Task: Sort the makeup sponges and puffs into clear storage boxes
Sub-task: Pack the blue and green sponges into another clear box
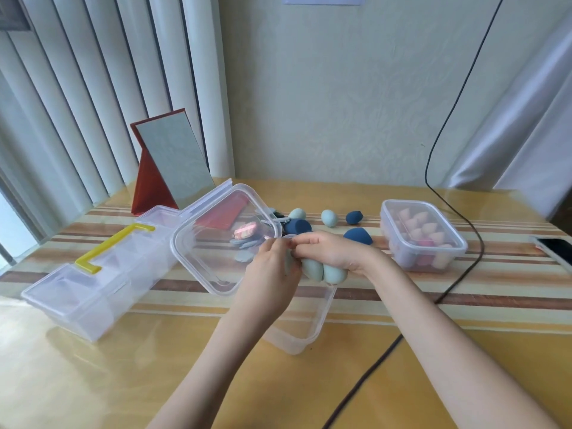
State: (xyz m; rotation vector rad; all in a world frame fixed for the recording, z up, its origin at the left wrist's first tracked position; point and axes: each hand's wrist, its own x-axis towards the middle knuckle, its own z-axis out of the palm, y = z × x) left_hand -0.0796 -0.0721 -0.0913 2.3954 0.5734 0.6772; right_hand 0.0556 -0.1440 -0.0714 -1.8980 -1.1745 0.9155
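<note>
1. The left hand (272, 267) had its fingers curled, pinching the near edge of a clear lid (216, 239) that stood tilted up above the table (154, 366).
2. The right hand (328, 252) was curled too, its fingertips meeting the left hand's at the lid's tab; beneath its palm it clutched pale green sponges (325, 270), at least two showing, pressed side by side.
3. Whether the right fingers actually gripped the lid or only touched it could not be told.
4. An open clear box (309, 335) lay just under the hands, its near wall visible below the left wrist.
5. Loose on the table behind the hands sat two pale green egg sponges (329, 218), three dark blue sponges (354, 217) and, seen through the lid, flat grey-blue puffs (244, 246) with a pink one.
6. To the right stood a lidded clear box of pink sponges (422, 235).
7. To the left lay a long clear case with a yellow handle (114, 247), and a red-framed mirror (173, 162) behind it.
8. A black cable (448, 292) crossed the table, and a phone (554, 250) lay at the right edge.
</note>
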